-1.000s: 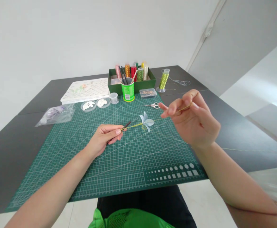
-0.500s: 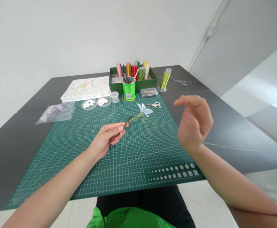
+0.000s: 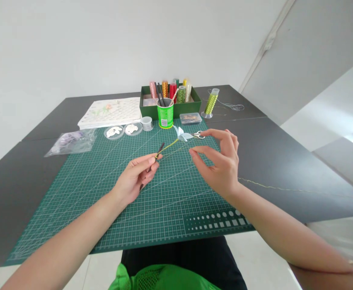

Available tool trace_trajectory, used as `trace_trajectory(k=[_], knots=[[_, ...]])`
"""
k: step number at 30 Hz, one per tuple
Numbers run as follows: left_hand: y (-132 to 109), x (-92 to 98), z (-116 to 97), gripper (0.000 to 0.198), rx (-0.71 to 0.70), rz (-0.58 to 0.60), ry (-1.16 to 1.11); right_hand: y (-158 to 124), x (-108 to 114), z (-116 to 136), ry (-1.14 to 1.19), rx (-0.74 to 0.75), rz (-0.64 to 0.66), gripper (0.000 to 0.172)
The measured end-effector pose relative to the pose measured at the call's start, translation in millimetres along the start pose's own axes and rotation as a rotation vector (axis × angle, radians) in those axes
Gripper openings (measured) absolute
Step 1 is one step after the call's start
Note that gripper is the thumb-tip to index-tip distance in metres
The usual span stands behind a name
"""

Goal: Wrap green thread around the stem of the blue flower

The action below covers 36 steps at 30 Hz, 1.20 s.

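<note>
My left hand [image 3: 142,174] is closed round the yellow-green stem [image 3: 169,145] of a pale blue artificial flower [image 3: 182,134] and a thin dark stick [image 3: 160,148]. The blossom points away to the right, above the cutting mat. My right hand [image 3: 217,163] is just right of the flower, thumb and a fingertip pinched together, other fingers raised. A fine thread [image 3: 176,151] runs faintly from the stem toward that pinch. From behind the right wrist, a yellow-green length of thread [image 3: 273,187] trails over the dark table. Small scissors [image 3: 198,135] lie partly behind the right fingers.
A green cutting mat [image 3: 104,209] covers the table front. Behind it stand a green cup of tools [image 3: 165,117], a box of thread spools [image 3: 191,105], a yellow-green spool [image 3: 212,102] and a clear case [image 3: 190,118]. Leftward are dishes of white pieces [image 3: 114,132], a plastic bag [image 3: 71,143] and white boards [image 3: 108,114].
My right hand has moved left and in toward the flower, from beyond the mat's right edge. The flower has tipped slightly, while my left hand keeps its hold almost in place.
</note>
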<state>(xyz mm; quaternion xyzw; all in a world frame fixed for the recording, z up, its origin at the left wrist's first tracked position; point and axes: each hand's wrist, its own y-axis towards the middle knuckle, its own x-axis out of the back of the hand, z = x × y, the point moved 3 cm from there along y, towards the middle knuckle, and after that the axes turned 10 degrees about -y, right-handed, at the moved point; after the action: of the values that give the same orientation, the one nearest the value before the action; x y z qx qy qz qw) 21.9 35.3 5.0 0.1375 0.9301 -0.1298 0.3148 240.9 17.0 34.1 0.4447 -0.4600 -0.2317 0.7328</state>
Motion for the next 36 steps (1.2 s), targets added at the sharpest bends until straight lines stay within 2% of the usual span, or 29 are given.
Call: trace_trajectory(k=[7, 9, 11, 15, 18, 21, 23, 25, 27, 28, 30, 32, 34, 36], knots=[[2.0, 3.7, -13.7, 0.028, -0.088, -0.068, -0.106, 1.4, -8.3, -7.4, 0.065, -0.084, 0.130, 0.014], [2.2, 3.6, -14.4, 0.028, -0.096, -0.076, -0.097, 2.4, -7.9, -6.9, 0.077, -0.086, 0.160, 0.010], [2.3, 3.2, -13.4, 0.028, -0.098, -0.082, -0.075, 3.4, -3.9, -4.1, 0.076, -0.063, 0.115, 0.012], [1.9, 1.8, -6.3, 0.027, -0.079, -0.074, -0.015, 0.1, 8.0, 7.9, 0.015, 0.090, -0.086, 0.035], [0.9, 0.8, 0.1, 0.026, -0.057, -0.060, 0.026, -3.5, 12.7, 13.4, 0.038, 0.189, -0.114, 0.037], [-0.2, 0.1, 3.1, 0.027, -0.045, -0.047, 0.048, 0.3, 14.8, 7.8, 0.221, 0.194, 0.015, 0.032], [-0.6, -0.3, 3.0, 0.027, -0.045, -0.041, 0.053, 5.7, 15.7, 0.1, 0.406, 0.174, 0.124, 0.039], [-0.9, -0.5, 2.0, 0.027, -0.051, -0.047, 0.053, 11.1, 16.3, -8.8, 0.625, 0.108, 0.180, 0.049], [-1.1, -0.6, 1.4, 0.028, -0.057, -0.059, 0.047, 14.9, 16.5, -16.4, 0.791, -0.002, 0.126, 0.057], [-1.2, -0.7, 1.7, 0.028, -0.056, -0.062, 0.043, 15.6, 16.6, -18.7, 0.799, -0.056, 0.065, 0.056], [-1.6, -1.3, 3.2, 0.028, -0.046, -0.063, 0.040, 14.7, 16.9, -17.4, 0.628, -0.090, -0.067, 0.038], [-2.0, -2.2, 5.8, 0.028, -0.028, -0.057, 0.038, 12.0, 15.6, -9.0, 0.340, -0.050, -0.127, 0.014], [-2.6, -3.6, 8.6, 0.027, -0.010, -0.046, 0.038, 9.0, 11.2, 0.7, 0.144, -0.008, -0.096, 0.008], [-3.0, -5.1, 11.5, 0.026, 0.008, -0.031, 0.041, 6.4, 6.4, 6.3, 0.081, -0.027, -0.056, 0.005]])
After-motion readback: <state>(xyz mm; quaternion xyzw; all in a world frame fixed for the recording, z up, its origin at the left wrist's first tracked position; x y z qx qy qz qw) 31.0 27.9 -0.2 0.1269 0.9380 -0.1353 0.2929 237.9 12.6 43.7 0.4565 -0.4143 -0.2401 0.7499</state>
